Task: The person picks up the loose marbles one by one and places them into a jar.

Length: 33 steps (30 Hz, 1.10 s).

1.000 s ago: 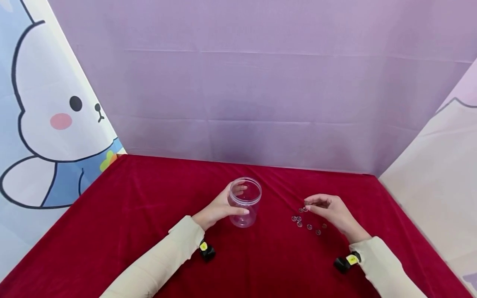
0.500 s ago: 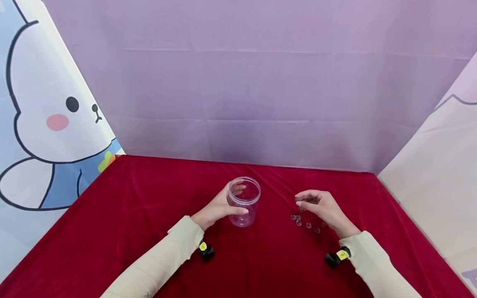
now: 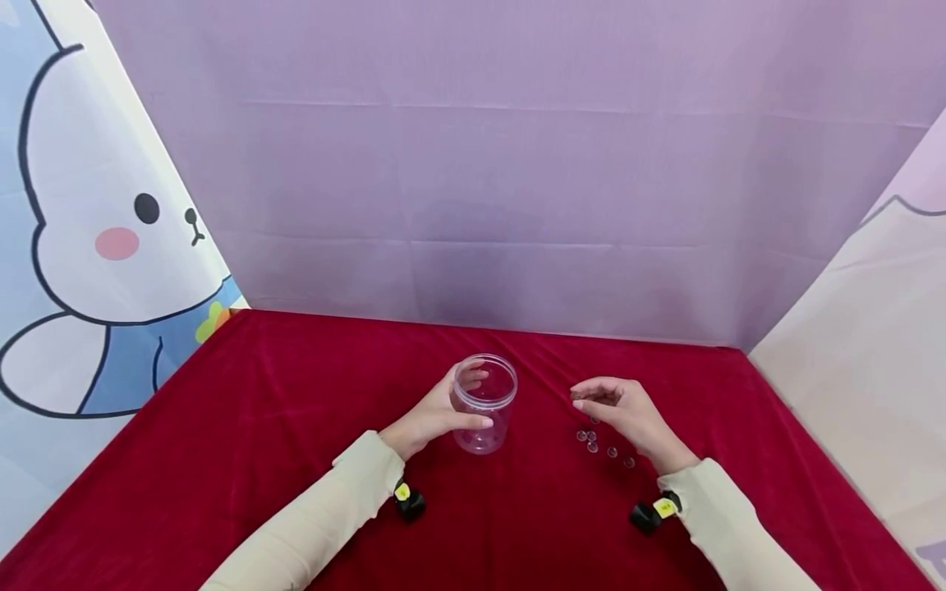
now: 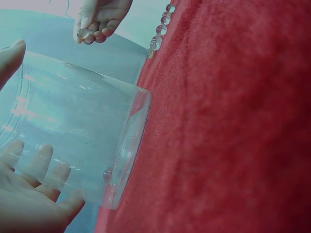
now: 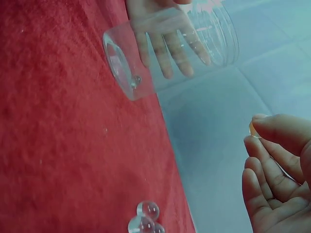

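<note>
My left hand (image 3: 436, 413) grips a clear, lidless plastic jar (image 3: 504, 417) from its left side, fingers behind and thumb in front. The jar stands upright on the red cloth. Through its wall a small clear marble (image 4: 107, 174) shows near the base in the left wrist view. Between thumb and fingertip, my right hand (image 3: 624, 413) pinches another clear glass marble (image 5: 252, 128), raised above the cloth to the right of the jar. Several more clear marbles (image 3: 592, 447) lie loosely grouped on the cloth below and in front of the right hand.
A red velvet cloth (image 3: 332, 361) covers the table. Behind it hangs a plain lilac curtain (image 3: 473, 180). A cartoon-printed sheet (image 3: 111, 312) stands on the left, and a pale sheet (image 3: 879, 328) on the right.
My right hand has lifted away from the marbles with one pinched and moved left toward the jar. The left hand and jar have stayed in place.
</note>
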Available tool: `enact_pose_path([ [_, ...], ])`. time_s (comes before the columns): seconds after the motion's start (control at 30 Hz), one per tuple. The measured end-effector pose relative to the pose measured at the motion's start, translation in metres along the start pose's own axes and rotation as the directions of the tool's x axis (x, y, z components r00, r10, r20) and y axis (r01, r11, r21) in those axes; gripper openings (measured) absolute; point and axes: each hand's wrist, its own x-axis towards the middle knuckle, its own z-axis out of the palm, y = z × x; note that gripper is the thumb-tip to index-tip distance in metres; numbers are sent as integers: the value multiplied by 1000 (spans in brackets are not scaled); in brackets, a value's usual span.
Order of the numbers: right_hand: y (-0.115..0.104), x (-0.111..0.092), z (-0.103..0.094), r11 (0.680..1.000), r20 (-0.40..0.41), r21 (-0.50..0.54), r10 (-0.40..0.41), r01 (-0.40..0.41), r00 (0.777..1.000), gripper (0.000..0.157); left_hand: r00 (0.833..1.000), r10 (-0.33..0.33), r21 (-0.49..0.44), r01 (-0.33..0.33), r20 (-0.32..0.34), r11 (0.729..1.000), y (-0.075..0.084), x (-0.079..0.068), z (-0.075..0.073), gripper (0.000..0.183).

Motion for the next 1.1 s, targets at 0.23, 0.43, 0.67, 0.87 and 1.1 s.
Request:
enact_pose_path([
  [0.23, -2, -1, 10, 1000, 7, 4, 5, -5, 1000, 29, 1000, -10, 3, 10, -3, 1000, -5, -2, 1, 81],
  [0.43, -3, 1, 17, 1000, -1, 16, -9, 9, 1000, 28, 1000, -9, -5, 9, -4, 1000, -5, -4, 2, 82],
  [0.67, -8, 4, 23, 1000, -13, 29, 1, -1, 1000, 28, 1000, -10, -6, 10, -2, 1000, -8, -3, 1, 83],
  [0.87, -17, 7, 27, 999, -12, 42, 28, -28, 1000, 29, 1000, -7, -7, 7, 7, 1000, -6, -2, 1, 81],
  [1.1, -24, 13, 30, 999, -24, 32, 13, -12, 1000, 29, 1000, 3, -7, -3, 16, 1000, -5, 2, -1, 81],
])
